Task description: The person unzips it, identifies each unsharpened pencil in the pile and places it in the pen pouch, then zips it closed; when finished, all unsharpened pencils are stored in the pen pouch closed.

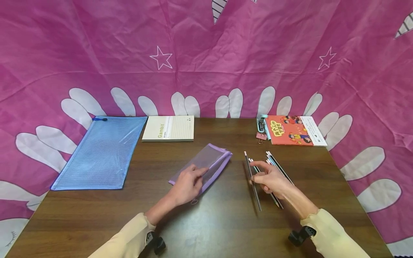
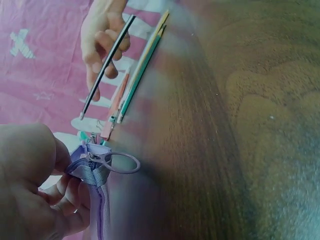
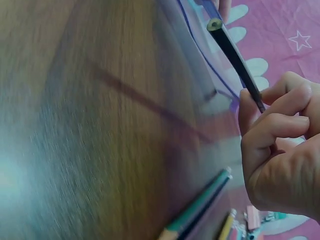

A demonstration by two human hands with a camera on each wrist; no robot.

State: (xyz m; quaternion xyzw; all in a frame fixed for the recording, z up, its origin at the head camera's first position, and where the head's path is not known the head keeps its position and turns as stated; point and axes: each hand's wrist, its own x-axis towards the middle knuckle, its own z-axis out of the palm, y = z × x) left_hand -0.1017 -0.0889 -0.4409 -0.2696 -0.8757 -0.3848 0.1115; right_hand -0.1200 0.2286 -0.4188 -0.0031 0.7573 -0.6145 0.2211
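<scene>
A purple mesh zip pouch (image 1: 206,166) is raised at an angle over the middle of the table, its zip pull ring (image 2: 121,163) hanging at the near end. My left hand (image 1: 188,182) grips the pouch by that end, thumb and curled fingers on its edge. To the right, my right hand (image 1: 271,181) pinches a black pencil (image 1: 253,182) between thumb and fingers, held above the tabletop with its shadow below. The pencil's unsharpened end (image 3: 215,24) points toward me. Under and beside the right hand lie several more pencils (image 1: 280,166), one of them green (image 3: 200,202).
On the left lies a blue mesh zip folder (image 1: 100,154), beside a cream notebook (image 1: 169,129) at the back. A red picture book (image 1: 290,130) sits back right, with a pink binder clip (image 1: 261,136) and a light-blue clipped item (image 1: 262,123) at its left edge. Pink cloth (image 1: 200,53) hangs behind.
</scene>
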